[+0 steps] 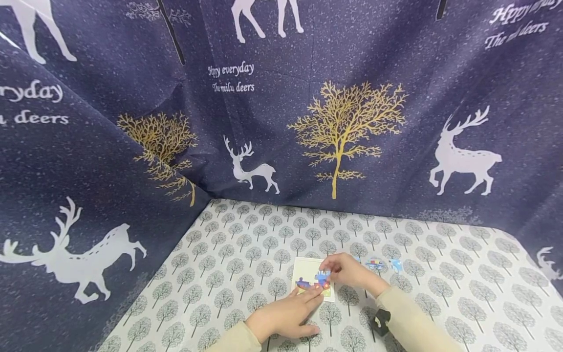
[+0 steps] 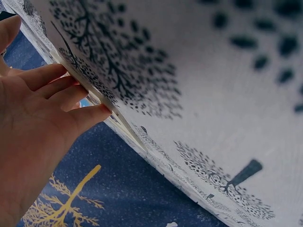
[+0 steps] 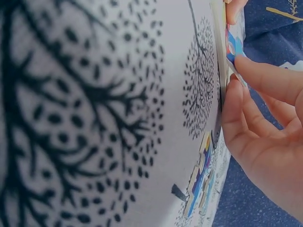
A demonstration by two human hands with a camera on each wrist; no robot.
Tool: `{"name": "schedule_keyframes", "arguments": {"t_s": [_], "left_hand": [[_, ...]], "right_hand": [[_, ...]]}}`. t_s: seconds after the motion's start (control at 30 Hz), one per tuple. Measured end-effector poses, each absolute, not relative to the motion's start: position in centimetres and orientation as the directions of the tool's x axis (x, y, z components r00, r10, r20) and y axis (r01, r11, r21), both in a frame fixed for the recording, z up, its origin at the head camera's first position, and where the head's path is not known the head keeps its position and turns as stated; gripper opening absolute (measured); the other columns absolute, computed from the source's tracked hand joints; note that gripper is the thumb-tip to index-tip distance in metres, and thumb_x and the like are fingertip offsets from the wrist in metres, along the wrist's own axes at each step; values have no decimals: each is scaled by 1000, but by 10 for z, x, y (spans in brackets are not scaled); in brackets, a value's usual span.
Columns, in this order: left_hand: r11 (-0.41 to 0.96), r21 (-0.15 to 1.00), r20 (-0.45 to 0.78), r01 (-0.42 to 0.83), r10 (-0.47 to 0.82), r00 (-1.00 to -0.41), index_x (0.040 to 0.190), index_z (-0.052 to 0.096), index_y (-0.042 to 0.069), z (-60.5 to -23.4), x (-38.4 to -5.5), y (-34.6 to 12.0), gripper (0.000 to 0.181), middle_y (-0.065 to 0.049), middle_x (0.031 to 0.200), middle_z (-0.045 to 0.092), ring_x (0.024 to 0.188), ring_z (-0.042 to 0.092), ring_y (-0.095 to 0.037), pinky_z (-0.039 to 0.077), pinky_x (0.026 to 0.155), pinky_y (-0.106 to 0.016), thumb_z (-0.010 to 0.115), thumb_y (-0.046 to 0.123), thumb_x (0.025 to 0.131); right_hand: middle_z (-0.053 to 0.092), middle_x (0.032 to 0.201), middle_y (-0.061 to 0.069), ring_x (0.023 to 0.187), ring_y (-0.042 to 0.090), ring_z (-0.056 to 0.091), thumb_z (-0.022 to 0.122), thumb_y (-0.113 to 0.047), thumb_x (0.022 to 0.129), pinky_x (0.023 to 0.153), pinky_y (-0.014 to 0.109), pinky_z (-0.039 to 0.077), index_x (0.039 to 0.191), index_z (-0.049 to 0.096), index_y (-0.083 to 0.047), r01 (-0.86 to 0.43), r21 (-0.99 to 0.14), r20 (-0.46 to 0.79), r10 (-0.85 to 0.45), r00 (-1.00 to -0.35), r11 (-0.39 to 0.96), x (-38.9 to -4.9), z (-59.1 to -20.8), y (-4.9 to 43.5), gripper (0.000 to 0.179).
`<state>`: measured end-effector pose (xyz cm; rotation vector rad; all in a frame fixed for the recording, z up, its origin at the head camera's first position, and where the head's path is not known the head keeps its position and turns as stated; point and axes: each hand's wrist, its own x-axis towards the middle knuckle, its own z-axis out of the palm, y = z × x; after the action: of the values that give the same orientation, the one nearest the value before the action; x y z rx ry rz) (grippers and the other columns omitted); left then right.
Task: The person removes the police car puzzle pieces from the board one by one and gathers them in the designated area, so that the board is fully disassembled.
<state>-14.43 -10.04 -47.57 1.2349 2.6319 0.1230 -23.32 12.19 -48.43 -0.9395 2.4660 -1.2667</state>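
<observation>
A pale puzzle board lies flat on the patterned cloth, with blue and red puzzle pieces on it. My left hand rests with its fingers stretched out on the board's near part; the left wrist view shows those fingertips along the board's edge. Over the right side of the board, my right hand pinches a blue puzzle piece between thumb and fingers. In the right wrist view this piece is tilted against the board. The fingers partly hide the picture.
Loose puzzle pieces lie on the cloth right of the board, with a light-blue one farthest right. A black object sits at the right wrist. Dark blue curtains with deer and trees rise behind and at the left.
</observation>
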Motion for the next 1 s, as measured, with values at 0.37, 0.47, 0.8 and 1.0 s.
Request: {"name": "schedule_keyframes", "arguments": {"t_s": [0.37,0.47,0.8,1.0], "left_hand": [[642,160,-172,750,766,-619,147,38,6,-471,-143,-100,69,-7,155,32,143,25,-16,29,112,-48,50,50,96],[640,166,-172,750,768,-617,147,37,6,-473,-144,-100,70,-7,155,30,143,25,-16,28,112,-48,50,51,96],[631,165,-166,758,775,-610,147,38,6,-476,-145,-100,69,-7,155,31,143,25,-16,30,111,-49,50,50,96],[632,150,-164,760,774,-612,146,39,5,-475,-145,-100,69,-7,154,33,143,27,-16,31,111,-48,50,50,96]], "right_hand": [[66,84,17,69,16,58,61,10,83,59,25,52,101,69,5,-331,-864,45,-596,-802,380,-230,-477,122,21],[67,87,20,72,21,60,60,10,84,61,27,54,101,68,7,-308,-868,29,-581,-813,389,-230,-480,122,20],[69,99,18,82,25,65,63,3,86,70,31,56,105,69,5,-233,-917,-1,-587,-810,324,-234,-489,128,19],[69,99,19,84,27,66,63,0,88,71,32,57,105,69,4,-209,-933,-7,-594,-805,294,-234,-487,130,18]]}}
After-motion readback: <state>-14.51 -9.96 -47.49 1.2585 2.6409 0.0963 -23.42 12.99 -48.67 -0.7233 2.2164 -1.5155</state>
